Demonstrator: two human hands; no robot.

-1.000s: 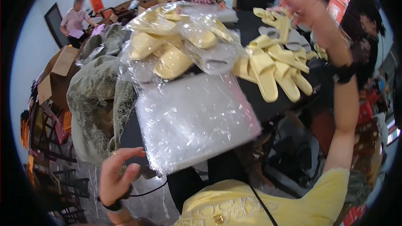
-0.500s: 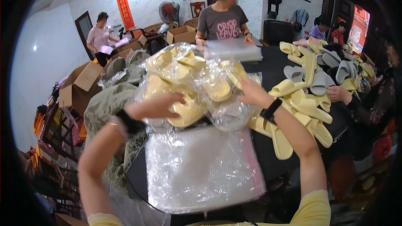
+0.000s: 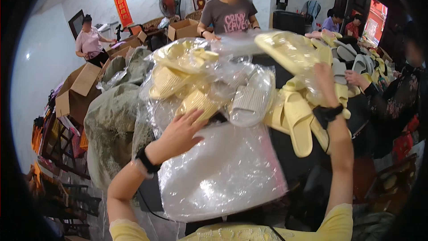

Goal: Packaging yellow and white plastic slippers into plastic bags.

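Observation:
My left hand (image 3: 178,136) lies open, fingers apart, over the near edge of bagged yellow slippers (image 3: 196,103) and the top of a stack of clear plastic bags (image 3: 218,169). Raised at the right, my right hand (image 3: 325,82) grips the near end of a yellow slipper in a clear bag (image 3: 285,51), which hangs tilted above the table. Its fingers are partly blurred. Between my hands sits a bagged grey slipper (image 3: 249,100). Loose yellow slippers (image 3: 298,122) lie heaped below my right hand.
A green sack (image 3: 113,129) bulges at the table's left, beside an open cardboard box (image 3: 80,87). Across the table stands a person in a dark shirt (image 3: 227,13). At the right, a co-worker's hand (image 3: 356,79) reaches toward grey slippers (image 3: 339,70). Other people are farther back.
My right hand has moved right and up from the bagged pile, lifting a bagged yellow slipper. My left hand has shifted down toward the bag stack. The co-worker's hand at right has risen.

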